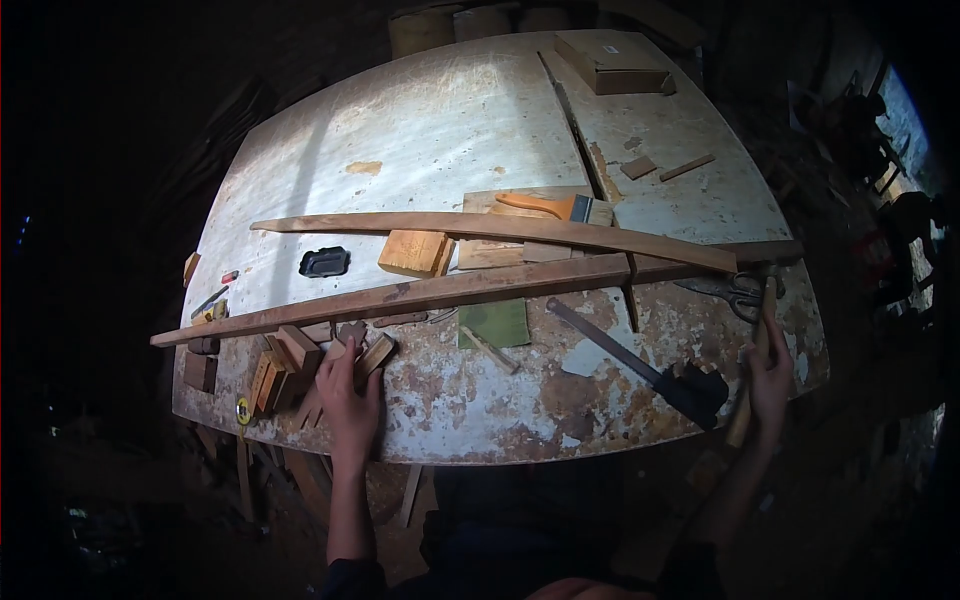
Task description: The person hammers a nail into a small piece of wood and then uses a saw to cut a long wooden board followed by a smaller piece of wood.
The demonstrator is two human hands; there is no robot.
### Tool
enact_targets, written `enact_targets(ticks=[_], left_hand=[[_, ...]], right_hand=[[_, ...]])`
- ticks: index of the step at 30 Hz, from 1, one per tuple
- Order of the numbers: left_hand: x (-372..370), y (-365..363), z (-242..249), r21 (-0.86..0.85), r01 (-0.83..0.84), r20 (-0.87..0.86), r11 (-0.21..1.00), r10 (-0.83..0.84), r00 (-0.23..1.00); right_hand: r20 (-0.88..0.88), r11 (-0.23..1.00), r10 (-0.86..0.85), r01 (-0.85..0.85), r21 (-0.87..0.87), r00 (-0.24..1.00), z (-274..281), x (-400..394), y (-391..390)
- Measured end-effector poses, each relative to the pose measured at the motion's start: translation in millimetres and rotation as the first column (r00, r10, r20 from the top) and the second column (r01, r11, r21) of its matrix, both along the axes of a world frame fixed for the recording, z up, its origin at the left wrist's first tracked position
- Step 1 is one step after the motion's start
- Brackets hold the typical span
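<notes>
While the right hand [770, 380] is wrapped around the hammer [765, 325] near the right edge of the surface [430, 410], the left hand [350, 400] reaches among the wood pieces at the near left, touching or nearly touching a dark block [352, 331] and a pale block [375, 354]. Whether its grip has either is hard to tell in shadow. Handling the blocks seems the step in hand; lifting one would call for finger and thumb on opposite sides.

A pale-handled hammer [764, 335] slants through the right fingers [778, 338], its dark head beyond them, its handle end nearer the body. A small wooden block [377, 353] lies angled just right of the left fingers [346, 362].
</notes>
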State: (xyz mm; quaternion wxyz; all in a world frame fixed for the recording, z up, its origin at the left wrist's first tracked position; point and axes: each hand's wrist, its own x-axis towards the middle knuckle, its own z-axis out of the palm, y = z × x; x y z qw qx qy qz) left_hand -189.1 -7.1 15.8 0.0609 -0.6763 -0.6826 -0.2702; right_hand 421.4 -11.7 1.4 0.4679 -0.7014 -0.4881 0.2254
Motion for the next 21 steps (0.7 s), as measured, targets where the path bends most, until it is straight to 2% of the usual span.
enact_targets(ticks=[3,6,8,12,15,18,21], left_hand=[[7.3,2.0,-3.7,0.034,0.002,0.040,0.999,-0.003,0.999],[19.1,2.7,7.2,0.085,-0.004,0.156,0.996,-0.010,0.988],[23.5,2.7,12.2,0.131,-0.003,0.189,0.991,-0.022,0.982],[20.8,-0.7,10.2,0.220,0.009,0.203,0.975,-0.054,0.978],[18.2,-4.3,6.9,0.271,0.021,0.204,0.962,-0.079,0.976],[15.0,-6.9,2.8,0.292,0.021,0.205,0.956,-0.084,0.975],[10.6,-12.4,-1.3,0.281,0.009,0.205,0.960,-0.069,0.976]], right_hand=[[0.180,0.998,0.053,-0.046,-0.043,0.982,9.1,-7.4,-2.5],[0.198,0.994,0.073,-0.054,-0.100,0.977,22.4,-11.9,-7.8],[0.279,0.985,0.074,-0.025,-0.172,0.957,28.7,-13.5,-9.6],[0.445,0.930,0.159,0.017,-0.367,0.881,56.8,-27.7,-7.5],[0.455,0.912,0.161,0.044,-0.408,0.876,64.4,-32.1,-2.4],[0.529,0.913,0.136,0.100,-0.395,0.838,66.9,-30.2,15.8],[0.745,0.971,0.112,0.086,-0.222,0.657,73.0,-35.7,36.2]])
